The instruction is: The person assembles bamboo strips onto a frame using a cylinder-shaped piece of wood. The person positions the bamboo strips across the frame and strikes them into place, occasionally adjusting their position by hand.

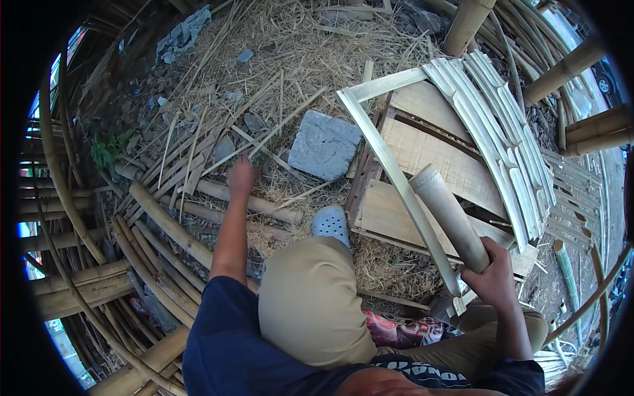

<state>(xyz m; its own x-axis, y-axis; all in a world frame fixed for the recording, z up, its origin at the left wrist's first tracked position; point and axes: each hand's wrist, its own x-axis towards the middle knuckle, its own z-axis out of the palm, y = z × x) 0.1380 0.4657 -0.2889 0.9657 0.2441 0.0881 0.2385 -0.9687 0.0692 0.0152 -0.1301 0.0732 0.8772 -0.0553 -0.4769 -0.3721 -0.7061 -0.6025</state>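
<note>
Plainly, the right grip [490,272] clasps a thick, tan bamboo tube [450,216]; left grip [242,177], I can't tell

Diffuse daylight, moderate level; shadows soft. Left rim brightest: gaps between bamboo poles [82,297] blown out, blue-violet fringing. Pale sheen on split bamboo slats [498,158]. Upper left dim, detail lost. Bamboo tube [452,218] in fair focus; left hand [241,177] soft, possibly motion blur. Fisheye circle with black corners; straight edges bow, smear toward rim.
</note>
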